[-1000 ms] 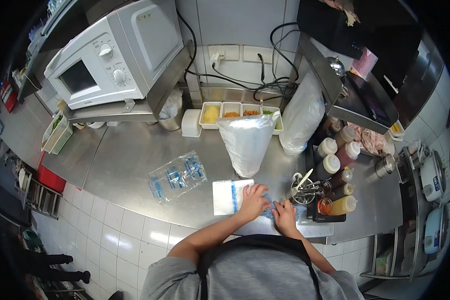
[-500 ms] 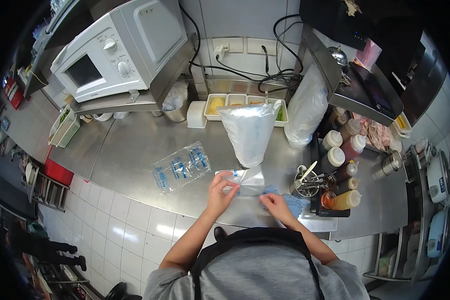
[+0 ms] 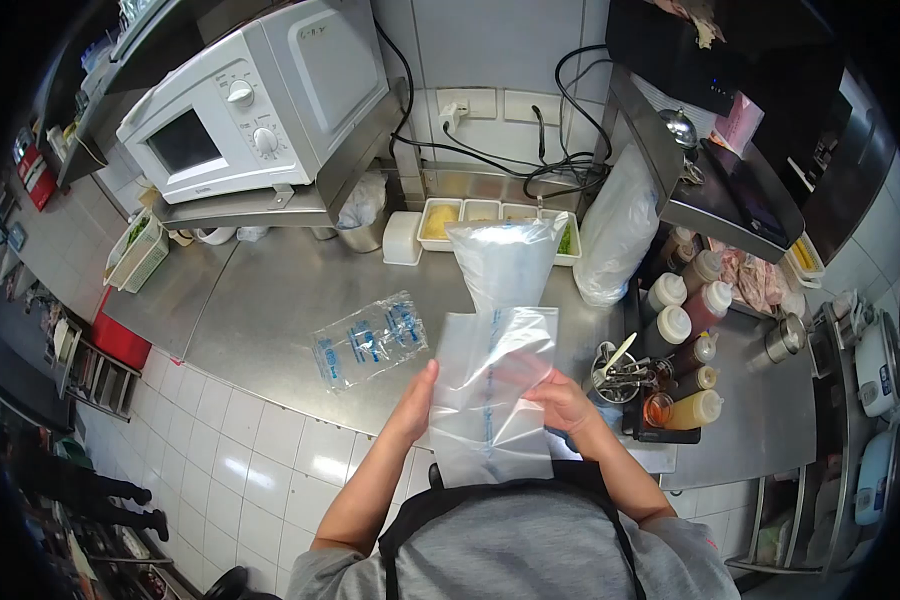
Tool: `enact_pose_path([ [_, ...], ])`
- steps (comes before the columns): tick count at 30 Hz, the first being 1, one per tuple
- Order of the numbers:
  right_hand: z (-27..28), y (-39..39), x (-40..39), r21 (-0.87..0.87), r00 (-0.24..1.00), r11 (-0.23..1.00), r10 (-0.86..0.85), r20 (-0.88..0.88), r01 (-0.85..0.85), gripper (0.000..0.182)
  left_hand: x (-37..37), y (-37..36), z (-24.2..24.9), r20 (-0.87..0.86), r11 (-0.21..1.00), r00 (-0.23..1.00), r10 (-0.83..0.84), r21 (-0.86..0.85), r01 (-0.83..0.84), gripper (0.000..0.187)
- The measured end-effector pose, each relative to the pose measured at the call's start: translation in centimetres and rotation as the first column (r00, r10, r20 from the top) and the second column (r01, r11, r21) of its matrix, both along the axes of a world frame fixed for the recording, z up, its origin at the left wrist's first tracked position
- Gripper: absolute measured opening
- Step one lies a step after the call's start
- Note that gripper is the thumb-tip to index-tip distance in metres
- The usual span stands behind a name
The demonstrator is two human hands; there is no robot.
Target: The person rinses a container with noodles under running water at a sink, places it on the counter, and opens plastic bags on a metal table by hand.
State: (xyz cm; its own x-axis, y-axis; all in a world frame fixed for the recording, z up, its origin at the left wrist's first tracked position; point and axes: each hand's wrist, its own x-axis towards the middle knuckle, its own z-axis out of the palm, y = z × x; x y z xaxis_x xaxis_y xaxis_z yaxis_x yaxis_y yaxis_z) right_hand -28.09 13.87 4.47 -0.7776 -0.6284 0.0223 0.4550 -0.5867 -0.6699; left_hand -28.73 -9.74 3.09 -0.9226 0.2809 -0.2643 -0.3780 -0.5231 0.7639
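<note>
I find passage over the steel counter (image 3: pixel 260 290) left of the left hand (image 3: pixel 412 402); ahead, a tall whitish bag (image 3: pixel 505 265) obstructs, and rightward, the utensil holder (image 3: pixel 615 375).

A: What's new at the near side?
B: Plastic bag (image 3: pixel 495 430) now unfolded to full length. A second ago: a compact folded packet, flat on the counter (image 3: pixel 255 315).
A: Position?
B: Raised between the hands, its near end out past the counter's near edge.
A: Left hand (image 3: pixel 415 400)?
B: Earlier on top of the packet, then pinching it; now along the bag's left edge.
A: Right hand (image 3: pixel 562 402)?
B: Off the blue cloth (image 3: pixel 610 413), now gripping the bag's right edge, fingers showing through the film.
A: Views lost?
B: Lower end of the white standing bag (image 3: pixel 508 262) and most of the cloth, both newly covered.
</note>
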Motion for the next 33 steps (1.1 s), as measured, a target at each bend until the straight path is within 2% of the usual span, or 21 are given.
enact_pose_path([
  [3,-1.5,-0.1,-0.6,0.231,0.973,0.961,-0.107,-0.203,0.154,0.047,-0.5,0.6,0.1,-0.165,0.989,0.983,-0.075,-0.139,0.052,0.027],
  [4,-1.3,-0.6,-0.7,0.284,0.955,0.93,-0.165,-0.246,0.233,0.042,-0.5,1.1,1.2,-0.143,0.992,0.99,0.001,-0.123,-0.018,0.021],
  [5,-1.1,-0.8,-0.7,0.333,0.932,0.89,-0.218,-0.29,0.312,0.038,-0.8,1.0,1.3,-0.17,0.981,0.985,-0.029,-0.194,-0.005,0.022],
  [7,-1.6,-0.5,-1.7,0.434,0.929,0.831,-0.243,-0.279,0.348,0.03,-1.2,0.9,1.3,-0.22,0.944,0.971,-0.096,-0.33,0.018,0.023],
  [11,-3.2,0.1,-3.3,0.517,0.841,0.667,-0.37,-0.395,0.536,0.023,-2.0,1.2,0.9,-0.271,0.975,0.959,0.078,-0.179,-0.13,0.026],
  [13,-1.9,1.0,-3.3,0.492,0.843,0.689,-0.482,-0.237,0.532,0.023,-3.5,-0.4,-0.7,-0.231,0.98,0.966,0.118,-0.131,-0.151,0.029],
  [14,-0.9,1.4,-3.3,0.478,0.834,0.699,-0.53,-0.154,0.532,0.024,-4.7,-1.5,-1.7,-0.26,0.937,0.959,0.115,-0.292,-0.192,0.033],
  [15,0.1,1.8,-3.2,0.454,0.819,0.695,-0.55,-0.164,0.558,0.024,-6.1,-2.7,-2.8,-0.288,0.866,0.952,0.109,-0.443,-0.233,0.036],
  [17,2.1,2.5,-3.0,0.405,0.789,0.687,-0.587,-0.18,0.604,0.025,-7.4,-4.6,-2.8,-0.355,0.662,0.932,0.077,-0.681,-0.314,0.043],
  [18,2.8,3.1,-2.9,0.434,0.794,0.669,-0.557,-0.245,0.603,0.03,-7.8,-5.3,-2.5,-0.395,0.539,0.918,0.049,-0.763,-0.357,0.047],
  [19,3.5,3.3,-2.6,0.389,0.786,0.683,-0.542,-0.298,0.619,0.03,-8.0,-5.6,-2.2,-0.43,0.404,0.903,0.016,-0.823,-0.399,0.051],
  [22,4.6,3.5,-2.3,0.24,0.717,0.715,-0.493,-0.494,0.657,0.034,-7.8,-5.3,-2.1,-0.498,0.22,0.867,-0.02,-0.848,-0.482,0.056],
  [25,7.2,2.7,-0.7,0.171,0.549,0.781,-0.247,-0.799,0.6,0.034,-7.4,-4.5,-2.3,-0.551,0.03,0.831,-0.073,-0.835,-0.55,0.063],
  [26,7.9,2.1,-0.3,0.21,0.48,0.803,-0.104,-0.871,0.557,0.034,-7.2,-4.1,-2.3,-0.562,-0.033,0.822,-0.093,-0.824,-0.566,0.066],
  [27,8.4,1.5,0.1,0.258,0.397,0.818,0.04,-0.917,0.515,0.036,-6.4,-3.5,0.1,-0.293,0.485,0.943,-0.156,-0.855,-0.185,0.077],
  [28,8.8,0.5,0.5,0.334,0.321,0.821,0.196,-0.926,0.462,0.037,-5.4,-2.7,2.5,-0.064,0.807,0.934,-0.351,-0.527,0.267,0.088],
  [29,9.1,-0.7,0.9,0.413,0.231,0.812,0.345,-0.91,0.413,0.04,-4.8,-1.8,2.2,-0.028,0.896,0.918,-0.395,-0.231,0.378,0.096],
  [30,9.2,-1.8,1.1,0.489,0.127,0.789,0.479,-0.869,0.372,0.042,-4.3,-1.0,2.1,-0.012,0.892,0.896,-0.443,0.09,0.442,0.104],
  [33,7.0,-3.7,1.9,0.653,0.161,0.709,0.635,-0.755,0.265,0.044,-4.5,0.4,3.5,-0.238,0.706,0.822,-0.518,0.424,0.568,0.105],
])
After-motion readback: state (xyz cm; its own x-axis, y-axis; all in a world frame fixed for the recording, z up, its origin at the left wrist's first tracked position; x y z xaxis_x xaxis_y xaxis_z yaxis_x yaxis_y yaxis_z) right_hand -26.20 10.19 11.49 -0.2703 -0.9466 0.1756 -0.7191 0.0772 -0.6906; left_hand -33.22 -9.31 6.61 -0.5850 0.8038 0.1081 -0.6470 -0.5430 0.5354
